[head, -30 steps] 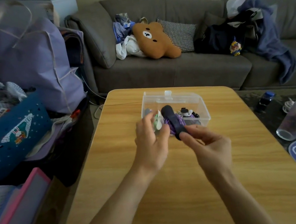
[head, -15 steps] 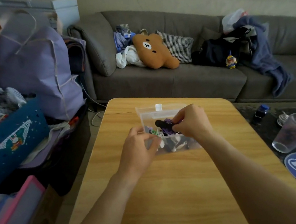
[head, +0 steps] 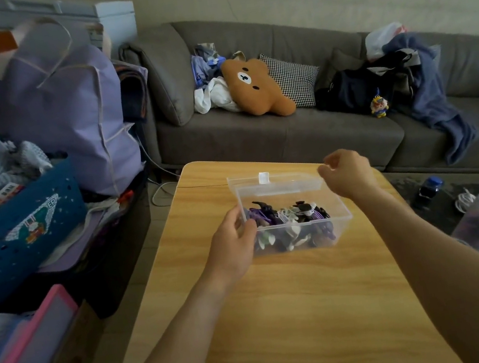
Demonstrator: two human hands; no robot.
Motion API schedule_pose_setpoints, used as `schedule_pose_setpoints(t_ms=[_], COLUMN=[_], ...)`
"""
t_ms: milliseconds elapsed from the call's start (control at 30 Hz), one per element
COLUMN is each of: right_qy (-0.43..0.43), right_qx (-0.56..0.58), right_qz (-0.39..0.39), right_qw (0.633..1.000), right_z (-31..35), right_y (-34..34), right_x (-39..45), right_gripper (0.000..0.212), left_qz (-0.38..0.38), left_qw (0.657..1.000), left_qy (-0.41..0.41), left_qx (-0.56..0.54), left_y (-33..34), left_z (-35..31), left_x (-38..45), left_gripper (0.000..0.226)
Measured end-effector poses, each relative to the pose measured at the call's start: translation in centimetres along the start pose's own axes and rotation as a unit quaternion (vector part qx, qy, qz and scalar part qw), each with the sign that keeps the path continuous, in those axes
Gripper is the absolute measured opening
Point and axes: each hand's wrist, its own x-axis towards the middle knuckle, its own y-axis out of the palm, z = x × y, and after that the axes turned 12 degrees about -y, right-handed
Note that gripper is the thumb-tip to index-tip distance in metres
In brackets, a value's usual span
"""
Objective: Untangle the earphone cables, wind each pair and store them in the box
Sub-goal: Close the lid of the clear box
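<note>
I judge the task nearly done: the wound earphones [head: 288, 220] lie in the clear box [head: 343, 218] at frame centre, my left hand [head: 235, 241] grips its near-left corner, my right hand [head: 345, 174], loosely curled, holds nothing by the raised lid [head: 273, 182], not yet closed.

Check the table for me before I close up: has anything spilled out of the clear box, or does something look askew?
Nothing stands out. The wound earphone bundles all lie inside the clear plastic box, which sits flat on the wooden table. Its hinged lid stands open. The left hand holds the box's left wall; the right hand is at the lid's edge.
</note>
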Motion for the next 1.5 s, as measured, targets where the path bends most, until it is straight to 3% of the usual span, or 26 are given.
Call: schedule_pose_setpoints(t_ms=[67, 167, 433, 800, 867, 967, 1033, 1133, 1233, 1300, 1400, 1500], right_qy=[0.102, 0.215, 0.215, 0.137, 0.13, 0.121, 0.108, 0.025, -0.086, -0.15, -0.205, -0.219], right_qx=[0.068, 0.302, 0.499, 0.597, 0.621, 0.646, 0.595, 0.432, 0.202, 0.088, 0.001, -0.158], right_qz=[0.048, 0.141, 0.084, 0.037, 0.022, 0.029, 0.043, 0.055, 0.084, 0.108, 0.15, 0.161], right_qw=[0.991, 0.918, 0.835, 0.79, 0.773, 0.753, 0.796, 0.9, 0.972, 0.979, 0.967, 0.949], right_z=[-1.2, -1.8, -3.0, -4.0, -4.5, -5.2, -5.2, -3.9, -1.4, -0.1, 1.6, 1.7], right_y=[0.5, 1.6, 2.0, 2.2, 2.0, 1.0, -0.1, -2.0, -3.7, -3.9, -2.5, 1.2], right_x=[0.5, 0.3, -1.3, -2.5, -2.6, -2.6, -2.8, -3.9, -6.1, -7.8, -10.4, -12.5], right_gripper=[0.05, 0.058, 0.051, 0.052, 0.055, 0.064, 0.069, 0.069, 0.039, 0.032, 0.055, 0.066], left_qz=[0.006, 0.018, -0.007, 0.0, 0.007, 0.053, 0.068, 0.064, 0.056, 0.055, 0.031, -0.015], left_qw=[1.0, 1.0, 0.997, 0.996, 0.997, 0.997, 0.99, 0.985, 0.99, 0.994, 0.997, 0.998], left_qy=[-0.007, 0.001, 0.027, 0.03, 0.023, -0.024, -0.058, -0.062, -0.029, 0.003, 0.042, 0.058], left_qx=[-0.003, 0.019, 0.071, 0.088, 0.066, -0.051, -0.113, -0.149, -0.129, -0.092, -0.054, -0.036], left_y=[-0.1, -0.2, -0.3, -0.9, -0.7, -0.6, -0.6, -0.4, -0.1, 0.3, 0.7, 0.8], left_z=[0.1, 0.1, 0.3, 1.0, 1.1, 1.1, 0.6, -0.2, -0.8, -1.1, -1.0, -0.5], left_x=[0.2, -0.1, -0.3, 0.1, 0.2, 0.2, 0.0, -0.4, -0.8, -1.2, -1.3, -1.2], left_gripper=[0.043, 0.042, 0.053, 0.054, 0.053, 0.069, 0.078, 0.076, 0.074, 0.068, 0.056, 0.044])
